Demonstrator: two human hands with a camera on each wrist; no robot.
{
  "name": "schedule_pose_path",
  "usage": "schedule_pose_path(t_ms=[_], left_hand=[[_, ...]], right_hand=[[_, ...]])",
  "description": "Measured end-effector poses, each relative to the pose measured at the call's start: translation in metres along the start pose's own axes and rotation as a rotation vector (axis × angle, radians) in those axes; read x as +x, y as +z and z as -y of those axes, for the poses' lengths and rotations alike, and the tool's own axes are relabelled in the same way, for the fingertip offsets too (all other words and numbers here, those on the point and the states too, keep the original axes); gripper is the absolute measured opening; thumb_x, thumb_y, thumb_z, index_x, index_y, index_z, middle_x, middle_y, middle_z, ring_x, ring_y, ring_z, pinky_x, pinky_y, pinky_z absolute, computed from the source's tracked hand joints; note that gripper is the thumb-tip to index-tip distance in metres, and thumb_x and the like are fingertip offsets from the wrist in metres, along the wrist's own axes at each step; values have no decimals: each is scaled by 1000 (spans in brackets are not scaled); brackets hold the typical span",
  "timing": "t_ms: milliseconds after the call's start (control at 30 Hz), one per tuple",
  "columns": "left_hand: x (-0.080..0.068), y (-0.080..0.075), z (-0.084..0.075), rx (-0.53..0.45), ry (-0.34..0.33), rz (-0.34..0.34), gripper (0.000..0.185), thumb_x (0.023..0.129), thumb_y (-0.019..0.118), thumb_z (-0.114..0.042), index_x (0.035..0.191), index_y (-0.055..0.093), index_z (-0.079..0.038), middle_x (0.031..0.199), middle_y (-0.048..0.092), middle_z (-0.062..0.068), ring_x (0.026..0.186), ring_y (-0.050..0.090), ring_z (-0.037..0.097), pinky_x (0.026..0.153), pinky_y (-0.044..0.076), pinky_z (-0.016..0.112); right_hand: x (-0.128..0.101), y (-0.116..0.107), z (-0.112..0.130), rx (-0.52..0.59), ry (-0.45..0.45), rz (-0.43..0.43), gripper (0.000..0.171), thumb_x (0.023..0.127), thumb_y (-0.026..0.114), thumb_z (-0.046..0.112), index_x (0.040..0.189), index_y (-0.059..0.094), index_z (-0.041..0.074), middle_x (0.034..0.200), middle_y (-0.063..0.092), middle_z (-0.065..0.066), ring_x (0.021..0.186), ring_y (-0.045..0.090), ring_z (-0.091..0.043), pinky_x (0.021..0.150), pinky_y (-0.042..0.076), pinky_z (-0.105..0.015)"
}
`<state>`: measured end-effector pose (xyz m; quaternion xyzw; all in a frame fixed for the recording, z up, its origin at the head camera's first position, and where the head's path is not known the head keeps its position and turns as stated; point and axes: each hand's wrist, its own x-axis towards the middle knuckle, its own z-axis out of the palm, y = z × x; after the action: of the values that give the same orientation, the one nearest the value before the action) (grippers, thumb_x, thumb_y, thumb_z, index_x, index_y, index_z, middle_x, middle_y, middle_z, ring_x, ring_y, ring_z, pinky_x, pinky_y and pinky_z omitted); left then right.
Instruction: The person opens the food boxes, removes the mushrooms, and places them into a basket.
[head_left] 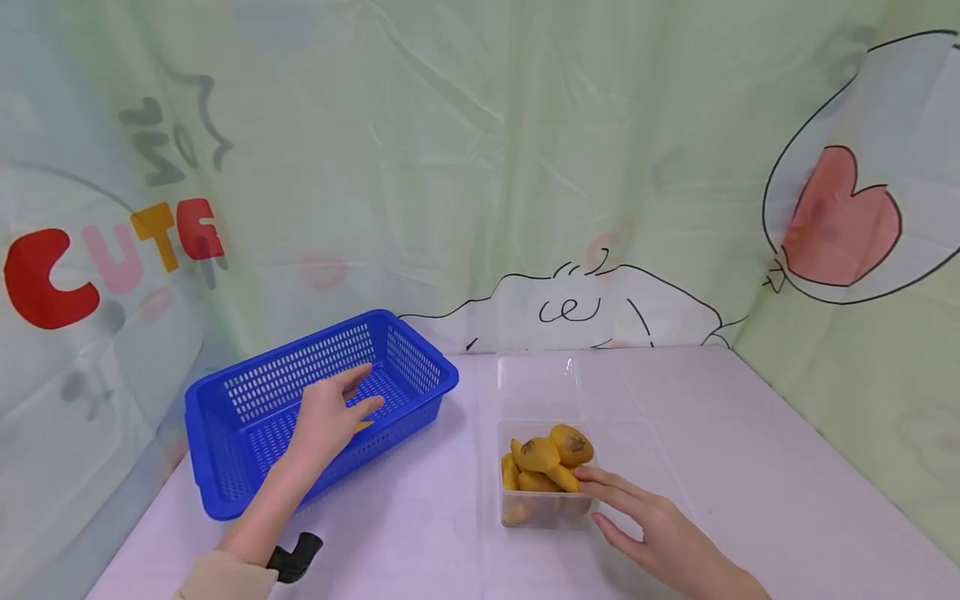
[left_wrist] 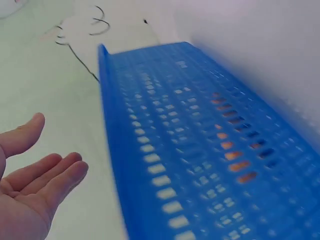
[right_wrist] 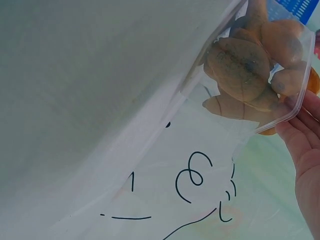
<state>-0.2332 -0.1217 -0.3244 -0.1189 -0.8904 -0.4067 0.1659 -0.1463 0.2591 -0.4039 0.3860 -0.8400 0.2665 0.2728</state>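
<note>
A clear plastic box (head_left: pixel 545 510) on the table holds several small yellow fruits (head_left: pixel 538 455) that look like mangoes, some with brown blotches. My right hand (head_left: pixel 651 527) is at the box's right side, its extended fingertips at the rim beside the fruit, the thumb apart. In the right wrist view its fingers reach the rim of the tilted-looking box. Above a blue perforated basket (head_left: pixel 420 408), my left hand (head_left: pixel 327 417) has thumb and fingers spread. Nothing lies between them in the left wrist view (left_wrist: pixel 45 185). Yellow bits show behind that hand, and orange patches (left_wrist: pixel 240 165) through the basket's slots.
The box's clear lid (head_left: pixel 538 373) stands up at the back of the box. Behind the white table (head_left: pixel 675 433) hang pale printed curtains (head_left: pixel 450 167). A black item (head_left: pixel 298 557) shows at my left wrist.
</note>
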Motion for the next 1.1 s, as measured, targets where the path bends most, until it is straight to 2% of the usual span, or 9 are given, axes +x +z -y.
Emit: schedule_pose_path(t_ms=[267,500,600,833,1000,1100], left_hand=[[-7,11,-24,-13,154,-5,53,71,80,-12,119,61,-2,117,61,16,103,60,31,83,50,40],[-7,26,-39,11,253,-2,52,70,81,-15,118,63,-5,112,64,11,97,63,26,79,53,39],[-7,34,-45,-15,290,15,51,70,81,-13,117,63,-3,112,64,11,97,63,27,80,52,36],[-12,61,-64,-84,305,154,51,75,77,-11,121,59,-1,119,60,13,105,59,29,81,51,34],[-17,88,-68,-48,397,280,49,75,76,-11,120,59,0,119,60,12,102,60,29,83,51,31],[-22,102,-69,-37,453,382,48,75,76,-10,119,60,0,118,61,10,103,60,25,85,49,26]], right_hand=[[-1,0,-1,1,-5,2,47,77,73,3,121,59,5,123,57,-6,110,56,-17,90,38,-10],[0,-1,1,9,-11,6,46,77,72,2,121,59,4,123,57,-7,111,55,-18,91,38,-10],[0,-1,1,7,-15,5,45,78,72,2,121,59,4,123,57,-7,111,55,-18,91,37,-10],[-1,-2,1,1,-4,5,45,77,72,2,121,60,5,124,57,-7,110,55,-19,91,38,-10],[-1,-3,2,10,3,24,49,75,73,0,122,59,6,124,57,-7,111,55,-19,91,37,-9],[-1,-2,1,21,-7,32,50,76,72,0,123,58,6,125,56,-8,112,55,-19,91,37,-10]])
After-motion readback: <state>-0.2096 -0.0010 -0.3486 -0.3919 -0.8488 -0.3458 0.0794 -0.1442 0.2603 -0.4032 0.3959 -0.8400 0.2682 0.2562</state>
